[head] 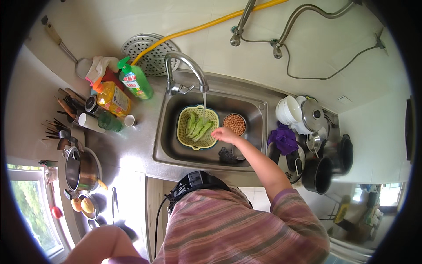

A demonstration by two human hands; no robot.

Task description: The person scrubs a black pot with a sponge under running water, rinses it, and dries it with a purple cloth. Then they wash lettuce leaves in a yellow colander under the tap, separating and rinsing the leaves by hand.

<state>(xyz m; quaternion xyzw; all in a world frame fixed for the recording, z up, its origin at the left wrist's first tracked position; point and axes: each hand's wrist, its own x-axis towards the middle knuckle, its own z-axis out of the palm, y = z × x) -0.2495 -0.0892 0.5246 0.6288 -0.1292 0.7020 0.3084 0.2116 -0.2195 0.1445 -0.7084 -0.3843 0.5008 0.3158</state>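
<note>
My right hand [225,134] reaches over the sink [211,161], its fingers loosely bent by the right rim of a yellow plastic colander [180,132]. Nothing shows in its fingers; whether they touch the rim is unclear. Green leafy vegetables [198,127] lie in the colander, which sits in a dark-rimmed basin. Water runs onto them from a curved chrome faucet [189,61]. Just beyond my right hand is a round bowl of peanuts or similar reddish-brown kernels [234,123]. My left hand is out of view; only the bent left arm [105,242] appears at lower left.
A dark scouring pad [227,155] lies in the sink. Left stand a green pump bottle [135,81], a yellow bottle [113,99] and cups [129,120]. On the right are white bowls [288,110], a purple cloth [283,139] and a dark pot [317,175].
</note>
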